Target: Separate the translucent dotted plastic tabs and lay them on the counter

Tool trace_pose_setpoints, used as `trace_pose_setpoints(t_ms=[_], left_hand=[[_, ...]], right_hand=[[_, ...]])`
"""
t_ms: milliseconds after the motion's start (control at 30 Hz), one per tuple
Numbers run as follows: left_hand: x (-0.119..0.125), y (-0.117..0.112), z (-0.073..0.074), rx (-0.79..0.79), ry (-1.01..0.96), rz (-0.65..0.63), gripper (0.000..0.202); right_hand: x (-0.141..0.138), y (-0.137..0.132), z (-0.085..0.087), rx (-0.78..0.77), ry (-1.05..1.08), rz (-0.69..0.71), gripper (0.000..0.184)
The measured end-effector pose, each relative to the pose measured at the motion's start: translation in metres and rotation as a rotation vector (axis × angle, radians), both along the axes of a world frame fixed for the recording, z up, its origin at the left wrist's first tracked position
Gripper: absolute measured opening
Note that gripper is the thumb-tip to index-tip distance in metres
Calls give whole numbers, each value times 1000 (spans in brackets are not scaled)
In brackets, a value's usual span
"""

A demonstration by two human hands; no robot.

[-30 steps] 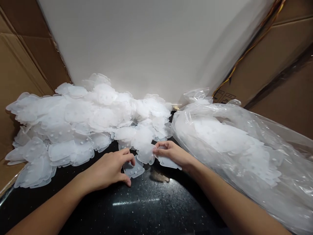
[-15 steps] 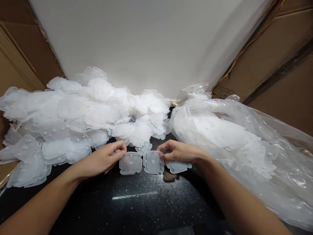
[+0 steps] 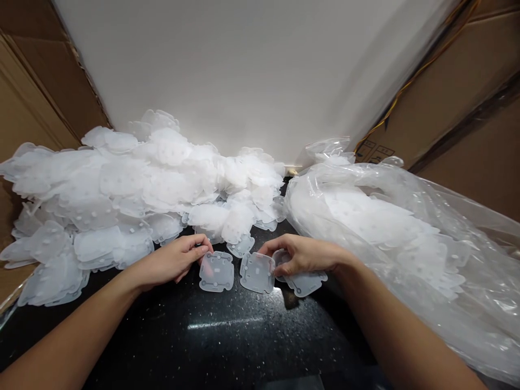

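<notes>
Translucent pads are lying in a loose heap [image 3: 122, 189] on the far left of the black table [image 3: 227, 336]. My left hand [image 3: 173, 264] is pinching the corner of the left pad [image 3: 216, 272], which is lying flat. Just beside it, my right hand [image 3: 304, 254] is gripping the middle pad [image 3: 257, 272] while covering a third pad [image 3: 305, 283]. Farther right, a clear bag [image 3: 406, 244] is bulging with more.
</notes>
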State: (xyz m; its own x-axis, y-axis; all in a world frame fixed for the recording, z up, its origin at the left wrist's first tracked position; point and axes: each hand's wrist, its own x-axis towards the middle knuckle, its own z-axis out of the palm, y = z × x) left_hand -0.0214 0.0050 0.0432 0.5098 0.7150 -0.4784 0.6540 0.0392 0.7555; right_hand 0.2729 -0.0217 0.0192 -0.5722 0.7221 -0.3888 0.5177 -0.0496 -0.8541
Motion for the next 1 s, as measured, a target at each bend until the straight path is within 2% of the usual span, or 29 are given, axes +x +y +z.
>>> trace_pose_setpoints(t_ms=[133,367,467,600,733,900,1000], left_hand=[[0,0,1,-1,4,-11,43],[0,-1,3,9,7,-21,40],[0,-1,3,5,-1,-21,41],[-1,-1,3,12,13,-35,40],[0,-2,4,40,16,-42,40],[3,-4,8,58,15,-47,39],[4,-4,8,57,6,-50,38]], right_hand=[[-6,2,-5,-121,108,-174,31],[-14,1,-10,-32,304,-452,15],[-14,2,-13,49,332,-533,5],[-14,2,-14,94,367,-598,6],[-15,-1,-11,106,339,-545,8],[-18,-4,-6,231,132,-378,28],[-21,-4,-6,263,67,-306,23]])
